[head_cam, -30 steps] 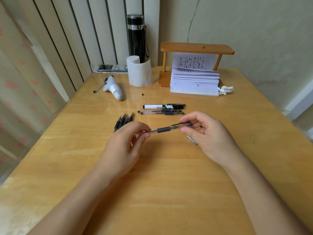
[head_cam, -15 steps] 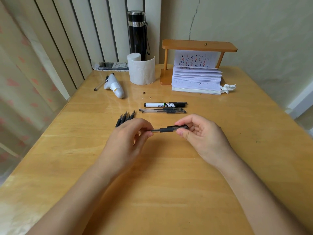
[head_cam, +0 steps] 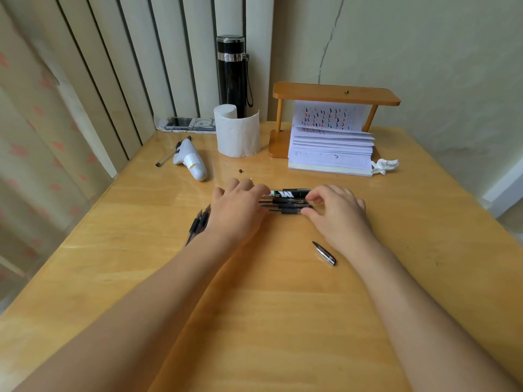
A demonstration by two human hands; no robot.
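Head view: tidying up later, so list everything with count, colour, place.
table: one, wooden, under everything
flask: one, black, by blinds
tissue roll: one, white, by flask
stand: one, wooden, back right
paper stack: one, white, under stand
crumpled tissue: one, white, right of stack
handheld tool: one, white, back left
marker: one, white-black, centre
pens: three, clear-black, beside marker
pen parts: several, black, by left hand
metal tip: one, silver, near right wrist
left hand: fingers on pens' left ends
right hand: fingers curled at pens' right ends

One marker (head_cam: 291,192), three clear pens (head_cam: 288,206) — one loose pen tip (head_cam: 325,253), one flask (head_cam: 232,77), one tissue roll (head_cam: 239,134)
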